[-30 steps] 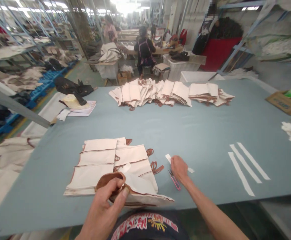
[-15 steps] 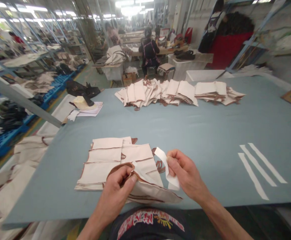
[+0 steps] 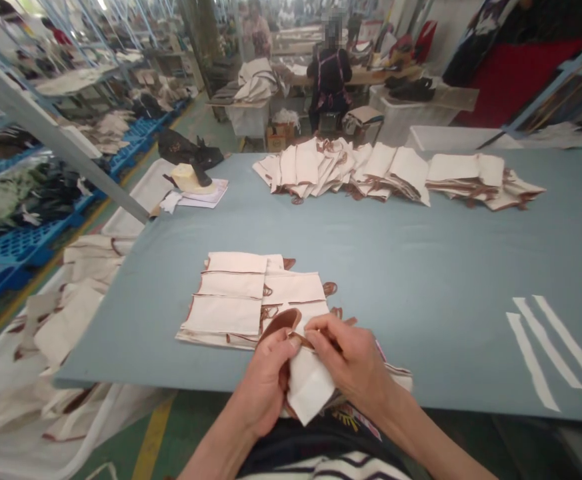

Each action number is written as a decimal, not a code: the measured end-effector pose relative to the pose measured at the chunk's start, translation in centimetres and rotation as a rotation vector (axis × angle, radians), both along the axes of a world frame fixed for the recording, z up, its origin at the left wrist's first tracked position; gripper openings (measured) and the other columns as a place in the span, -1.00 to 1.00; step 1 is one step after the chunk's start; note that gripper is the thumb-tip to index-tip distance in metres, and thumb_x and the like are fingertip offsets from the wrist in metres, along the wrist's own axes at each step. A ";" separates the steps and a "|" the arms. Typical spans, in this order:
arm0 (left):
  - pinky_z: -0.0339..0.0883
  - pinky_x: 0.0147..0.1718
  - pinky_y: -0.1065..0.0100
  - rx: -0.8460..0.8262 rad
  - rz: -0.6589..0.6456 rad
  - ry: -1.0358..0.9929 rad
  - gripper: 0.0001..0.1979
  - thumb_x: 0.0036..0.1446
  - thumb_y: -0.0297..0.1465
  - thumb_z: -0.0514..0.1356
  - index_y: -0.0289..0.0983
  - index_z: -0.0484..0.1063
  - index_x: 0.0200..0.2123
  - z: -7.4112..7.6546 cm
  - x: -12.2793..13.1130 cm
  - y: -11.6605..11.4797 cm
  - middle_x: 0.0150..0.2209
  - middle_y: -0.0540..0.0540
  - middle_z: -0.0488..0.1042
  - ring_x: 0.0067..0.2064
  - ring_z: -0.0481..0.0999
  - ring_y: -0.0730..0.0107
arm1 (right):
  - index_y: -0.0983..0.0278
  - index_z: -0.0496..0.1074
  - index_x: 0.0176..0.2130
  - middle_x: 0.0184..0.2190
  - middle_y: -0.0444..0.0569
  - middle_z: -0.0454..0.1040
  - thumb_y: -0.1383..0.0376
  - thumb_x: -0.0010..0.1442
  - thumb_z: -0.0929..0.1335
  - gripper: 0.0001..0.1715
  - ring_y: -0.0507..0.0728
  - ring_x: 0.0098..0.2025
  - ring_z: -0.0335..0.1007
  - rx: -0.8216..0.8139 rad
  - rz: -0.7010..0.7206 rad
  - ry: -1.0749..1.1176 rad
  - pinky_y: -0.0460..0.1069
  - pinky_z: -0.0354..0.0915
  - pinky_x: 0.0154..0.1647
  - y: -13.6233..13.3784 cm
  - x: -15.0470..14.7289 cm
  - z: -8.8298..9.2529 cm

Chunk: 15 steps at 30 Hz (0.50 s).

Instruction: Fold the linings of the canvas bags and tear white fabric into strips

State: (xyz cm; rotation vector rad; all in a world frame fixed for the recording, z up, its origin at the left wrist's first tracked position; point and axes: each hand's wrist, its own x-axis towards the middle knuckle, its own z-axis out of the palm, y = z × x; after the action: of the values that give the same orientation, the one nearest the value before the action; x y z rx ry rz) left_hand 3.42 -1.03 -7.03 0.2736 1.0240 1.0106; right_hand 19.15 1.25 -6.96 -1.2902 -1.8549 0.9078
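A cream fabric piece with brown trim [image 3: 311,385] hangs between my hands at the table's front edge, its pale flap pointing down. My left hand [image 3: 269,377] is closed, with thumb and fingers pinching the brown-trimmed edge; a curved brown band [image 3: 281,323] rises above it. My right hand [image 3: 353,360] is closed too, its fingertips at the same edge beside the left thumb. Whether the white strip is still under the right fingers is hidden. Just beyond my hands lie stacked cream fabric pieces [image 3: 228,313] with brown edging and loops.
Three white strips [image 3: 553,350] lie on the right of the blue-grey table [image 3: 421,267]. Piled cream pieces [image 3: 341,167] line the far edge. At the back left are a yellow block [image 3: 188,179] and papers. A bin of fabric [image 3: 65,333] stands left; a seated person [image 3: 329,80] is beyond.
My right hand has moved left to meet the left hand at the fabric edge. The white strip it held is no longer plainly visible. The fabric's pale flap now hangs downward. The view has shifted.
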 end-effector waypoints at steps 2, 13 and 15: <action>0.42 -0.31 0.46 -0.058 0.044 -0.059 -0.66 -0.12 -0.32 0.50 -0.30 0.55 -0.26 -0.8 0.2 -0.2 -0.36 -0.01 0.61 -0.35 0.54 0.41 | 0.23 0.45 -0.33 -0.55 -0.18 0.44 0.22 0.39 0.28 -0.73 0.02 -0.54 0.30 -0.070 -0.015 0.035 -0.10 0.16 -0.47 0.2 -0.1 -0.7; 0.49 -0.25 0.39 -0.268 -0.011 -0.272 -0.85 0.01 -0.47 0.40 -0.36 0.60 -0.29 -1.5 0.0 -0.3 -0.34 -0.10 0.66 -0.34 0.60 0.35 | 0.26 0.46 -0.11 -0.31 0.00 0.51 0.13 0.20 0.46 -0.67 0.20 -0.28 0.38 0.286 0.247 -0.242 0.06 0.28 -0.26 -1.1 2.0 0.5; 0.49 -0.27 0.39 -0.308 -0.004 -0.281 -0.86 0.03 -0.50 0.37 -0.38 0.60 -0.27 -1.5 0.2 -0.3 -0.34 -0.12 0.67 -0.35 0.60 0.34 | 0.26 0.46 -0.11 -0.18 0.07 0.53 0.17 0.17 0.48 -0.67 0.25 -0.15 0.38 0.414 0.221 -0.264 0.11 0.33 -0.13 -1.2 2.0 1.1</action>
State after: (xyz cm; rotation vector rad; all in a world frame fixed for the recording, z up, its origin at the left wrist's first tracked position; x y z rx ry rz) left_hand 3.60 -1.32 -8.56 -0.1174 0.9045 0.8454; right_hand 21.17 0.02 -5.90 -0.9966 -2.2781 0.4336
